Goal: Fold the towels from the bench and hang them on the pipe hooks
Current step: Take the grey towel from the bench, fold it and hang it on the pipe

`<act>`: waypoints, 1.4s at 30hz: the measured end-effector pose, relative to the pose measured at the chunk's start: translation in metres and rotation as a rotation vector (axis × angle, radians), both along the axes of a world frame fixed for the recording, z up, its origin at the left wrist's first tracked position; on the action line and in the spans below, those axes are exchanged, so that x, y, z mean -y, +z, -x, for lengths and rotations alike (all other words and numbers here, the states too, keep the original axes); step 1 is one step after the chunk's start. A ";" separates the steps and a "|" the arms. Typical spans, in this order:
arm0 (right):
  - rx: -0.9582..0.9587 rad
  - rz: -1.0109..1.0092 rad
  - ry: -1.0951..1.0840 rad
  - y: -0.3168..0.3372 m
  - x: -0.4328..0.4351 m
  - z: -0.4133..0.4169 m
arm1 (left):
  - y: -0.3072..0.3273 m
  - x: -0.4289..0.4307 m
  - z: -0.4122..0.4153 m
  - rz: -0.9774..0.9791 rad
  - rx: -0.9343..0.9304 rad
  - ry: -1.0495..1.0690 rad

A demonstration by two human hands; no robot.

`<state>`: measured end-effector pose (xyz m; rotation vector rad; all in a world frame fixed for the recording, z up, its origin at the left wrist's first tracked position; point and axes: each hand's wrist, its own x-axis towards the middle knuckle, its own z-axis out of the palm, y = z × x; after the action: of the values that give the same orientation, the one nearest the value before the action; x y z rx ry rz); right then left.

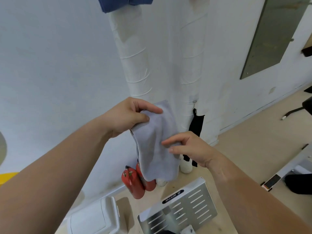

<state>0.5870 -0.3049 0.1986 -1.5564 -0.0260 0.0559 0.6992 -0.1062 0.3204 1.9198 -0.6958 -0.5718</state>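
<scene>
Two white wrapped pipes (135,56) ran up the wall. In front of the left one hung a pale grey towel (155,146), folded lengthwise and held off the floor. The left grip (130,115) had its thumb and curled fingers closed around the towel's top end. The right grip (190,149) lay with nearly straight fingers on the towel's right edge; whether it pinched could not be told. A blue towel (125,3) hung above, red fire extinguishers (133,184) stood below, and a black cloth (196,123) hung from the right pipe's hook (195,101).
</scene>
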 end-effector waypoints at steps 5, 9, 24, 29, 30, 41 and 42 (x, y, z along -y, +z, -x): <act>-0.128 0.172 0.009 -0.041 -0.006 -0.008 | -0.021 -0.020 -0.025 0.047 -0.061 0.226; -0.146 0.322 0.044 -0.060 -0.005 -0.005 | -0.032 -0.041 -0.039 0.133 -0.093 0.385; -0.187 0.153 -0.402 -0.061 0.027 0.006 | -0.116 -0.072 -0.005 0.028 -0.039 0.473; -0.097 0.308 -0.400 -0.039 -0.007 -0.002 | -0.132 -0.038 0.038 0.047 0.032 0.367; -0.083 0.301 -0.391 -0.035 -0.014 -0.003 | -0.134 -0.033 0.044 0.042 0.064 0.328; -0.003 0.144 -0.420 -0.007 -0.054 -0.008 | -0.118 -0.003 0.088 0.224 0.069 0.254; 0.003 0.109 -0.414 -0.005 -0.055 -0.008 | -0.117 -0.002 0.087 0.209 0.082 0.295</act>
<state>0.5949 -0.2499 0.1938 -1.6425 0.3002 -0.2757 0.6126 -0.1040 0.2032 1.8124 -0.4897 -0.2270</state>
